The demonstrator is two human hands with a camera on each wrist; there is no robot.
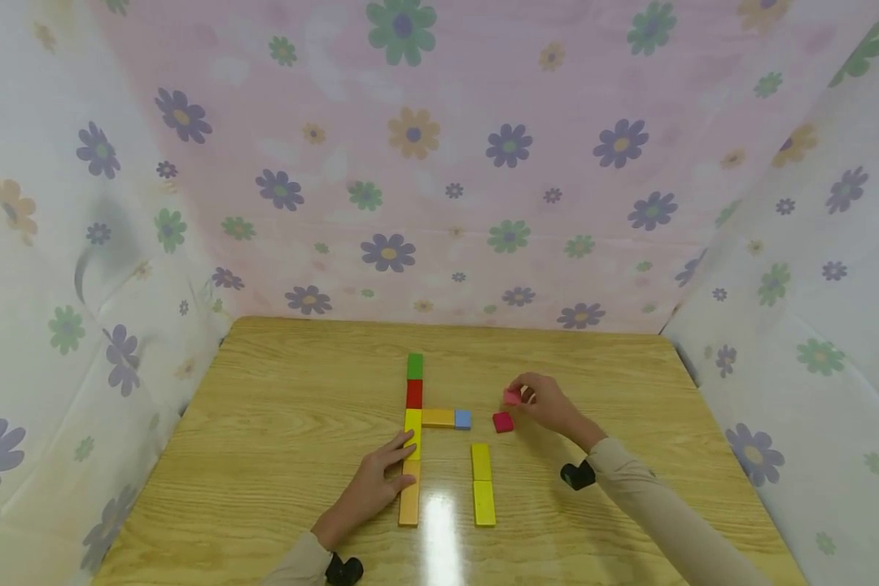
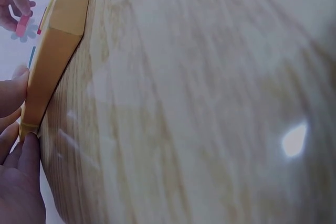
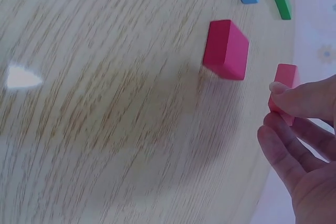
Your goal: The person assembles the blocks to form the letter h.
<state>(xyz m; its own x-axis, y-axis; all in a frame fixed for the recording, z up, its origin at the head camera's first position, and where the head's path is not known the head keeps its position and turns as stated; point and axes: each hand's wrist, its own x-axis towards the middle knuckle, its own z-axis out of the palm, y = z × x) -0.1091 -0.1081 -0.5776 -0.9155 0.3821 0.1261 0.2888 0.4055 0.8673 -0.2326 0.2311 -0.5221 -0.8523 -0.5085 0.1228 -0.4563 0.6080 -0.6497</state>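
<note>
My right hand (image 1: 549,404) pinches a small pink block (image 3: 284,85) between thumb and fingers, raised over the table. Just nearer in the head view is a crimson block (image 1: 503,422), lying apart from the others. My left hand (image 1: 369,487) rests at a straight column of blocks, its fingers (image 1: 404,437) over the yellow block (image 1: 413,419) and its thumb on the orange block (image 1: 408,509). Farther up that column come a red block (image 1: 414,395) and a green block (image 1: 415,366). From the yellow block's right side, an orange block (image 1: 438,418) extends to a blue block (image 1: 463,420).
Two yellow blocks (image 1: 482,484) lie end to end to the right of the column. The wooden table (image 1: 278,407) is enclosed by flowered cloth (image 1: 454,163) at the back and both sides. Black wrist devices (image 1: 578,475) sit at both sleeves.
</note>
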